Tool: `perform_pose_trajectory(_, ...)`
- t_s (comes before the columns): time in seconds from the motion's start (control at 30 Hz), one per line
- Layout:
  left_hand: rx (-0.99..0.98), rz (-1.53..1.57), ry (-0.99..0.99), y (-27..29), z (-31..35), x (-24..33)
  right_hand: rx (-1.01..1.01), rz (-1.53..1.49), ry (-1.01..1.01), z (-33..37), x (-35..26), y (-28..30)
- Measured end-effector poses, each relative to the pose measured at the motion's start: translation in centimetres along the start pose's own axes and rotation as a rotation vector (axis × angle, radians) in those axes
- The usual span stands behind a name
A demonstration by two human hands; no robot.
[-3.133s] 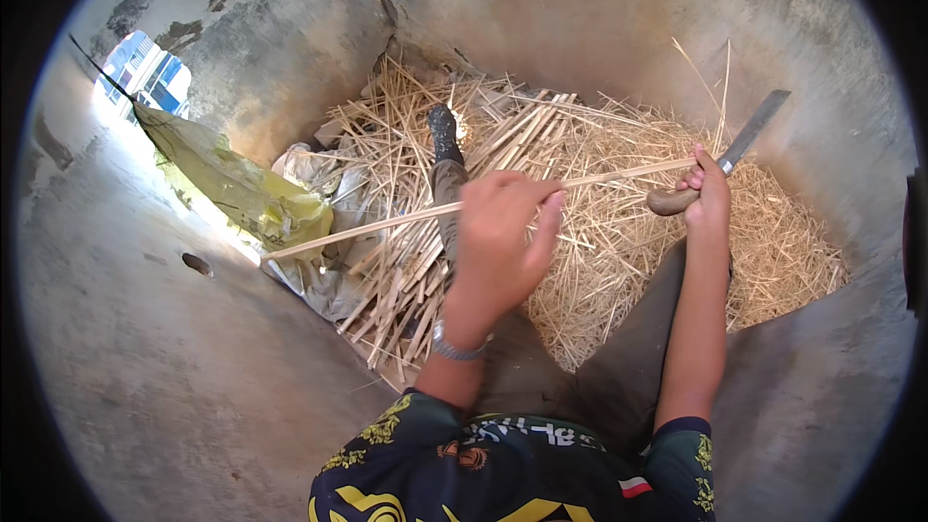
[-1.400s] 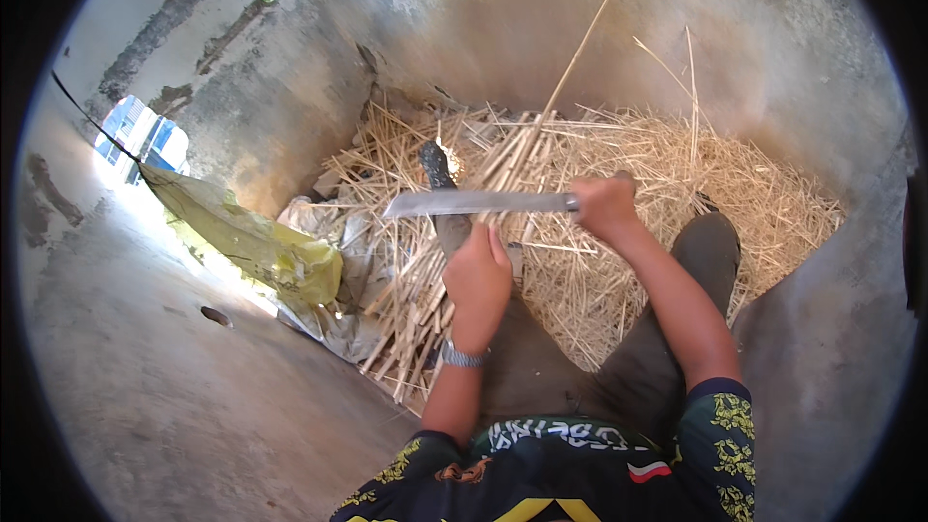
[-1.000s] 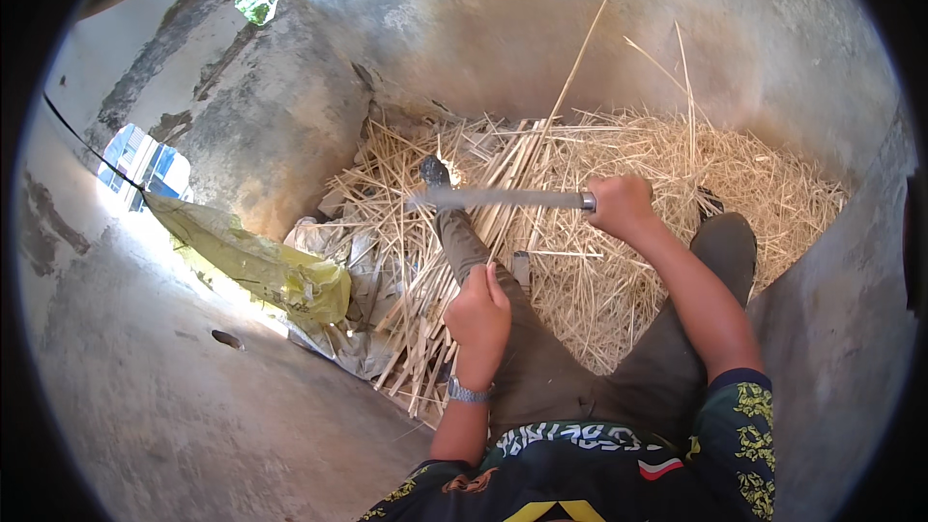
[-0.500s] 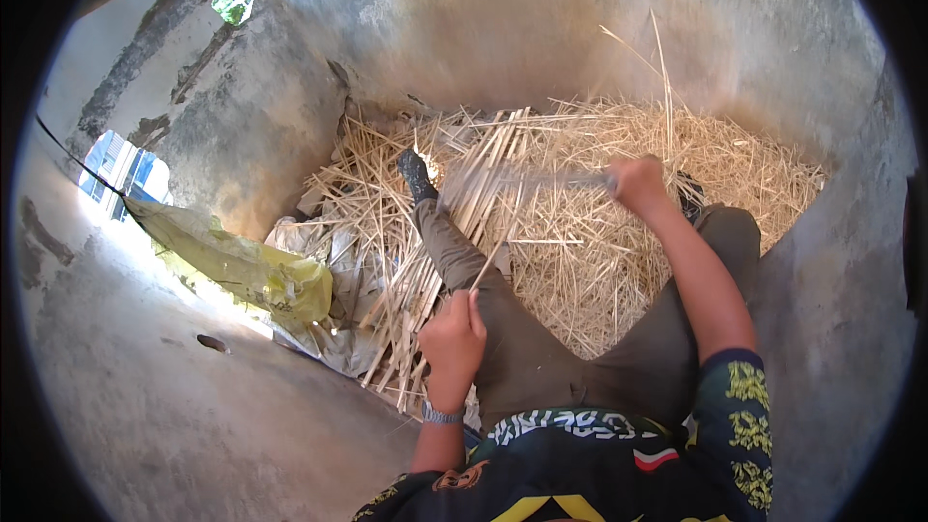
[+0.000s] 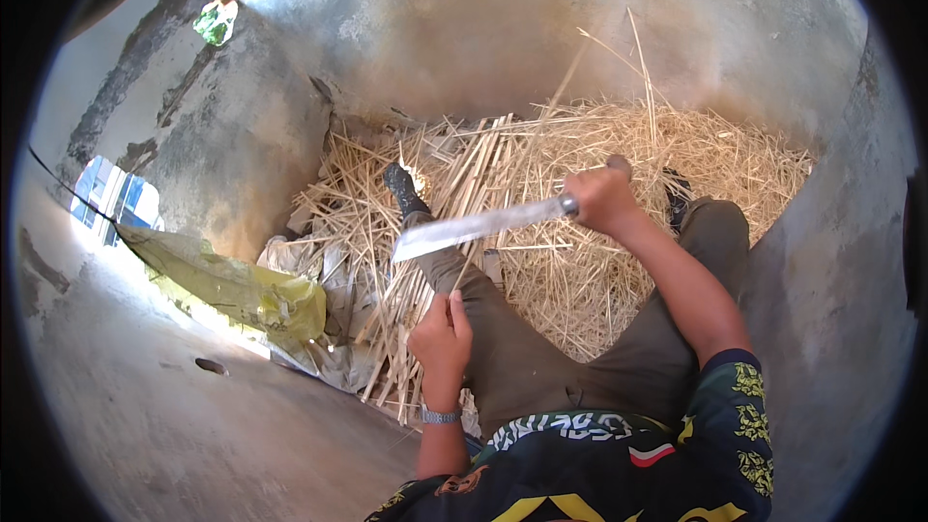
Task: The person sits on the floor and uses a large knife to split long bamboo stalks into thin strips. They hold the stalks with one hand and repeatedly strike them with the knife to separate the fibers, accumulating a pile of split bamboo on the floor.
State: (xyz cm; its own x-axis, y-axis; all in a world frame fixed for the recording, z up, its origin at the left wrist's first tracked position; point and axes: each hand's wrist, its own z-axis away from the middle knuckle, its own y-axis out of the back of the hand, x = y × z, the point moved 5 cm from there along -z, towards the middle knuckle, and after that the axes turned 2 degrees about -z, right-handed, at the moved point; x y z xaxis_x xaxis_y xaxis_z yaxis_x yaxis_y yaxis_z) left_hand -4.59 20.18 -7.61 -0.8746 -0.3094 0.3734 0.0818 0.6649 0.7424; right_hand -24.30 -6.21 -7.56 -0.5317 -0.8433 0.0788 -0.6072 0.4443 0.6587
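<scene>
My right hand (image 5: 599,201) is closed around the handle of a machete (image 5: 474,227). Its broad, pale metal blade points left, above my left shin. Below the blade tip, my left hand (image 5: 442,338) pinches a thin bamboo strip (image 5: 465,272), with the thumb on top. The strip slants up and passes behind the blade. A blurred length against the far wall lines up with it, but I cannot tell if it is the same piece. Between my outstretched legs lies a heap of pale shavings (image 5: 599,280), and long split bamboo strips (image 5: 483,159) lie around my left foot.
Stained concrete walls stand ahead (image 5: 464,29) and close on the right (image 5: 841,309). A yellow translucent sack (image 5: 266,298) lies at the left beside a bright gap. Two thin sticks (image 5: 648,77) jut up from the shavings near the far wall.
The machete, blurred before, has swung down and toward me with my right hand, its blade now nearer my left hand. My left hand stays closed on the strip, nearly in place.
</scene>
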Motion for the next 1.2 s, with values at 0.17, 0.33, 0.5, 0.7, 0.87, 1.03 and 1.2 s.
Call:
perform_pose_trajectory(0.17,0.077,-0.041,-0.059,-0.4,0.0,1.5,0.145,-0.077,0.117,0.1,-1.2,-0.3)
perform_pose_trajectory(0.33,0.149,-0.087,-0.040,0.3,0.2,0.1,-0.448,-0.003,-0.925,3.7,12.6,-2.9)
perform_pose_trajectory(0.5,0.119,-0.081,0.009,-0.4,1.0,-1.1,-0.552,-0.074,-1.039,2.0,8.1,-3.4)
perform_pose_trajectory(0.7,0.152,-0.105,0.059,1.1,1.0,-2.9,-0.428,-0.254,-0.925,1.5,6.0,-1.8)
perform_pose_trajectory(0.87,0.181,-0.051,0.029,0.8,0.2,-2.3,-0.372,-0.415,-0.951,1.9,5.7,-2.7)
perform_pose_trajectory(1.03,0.206,-0.067,0.053,1.0,0.3,-2.4,-0.168,-0.067,-0.710,1.3,5.8,0.0)
perform_pose_trajectory(1.2,0.223,-0.159,-0.116,1.5,-0.3,-1.2,0.154,0.060,-0.054,-0.5,3.3,2.0)
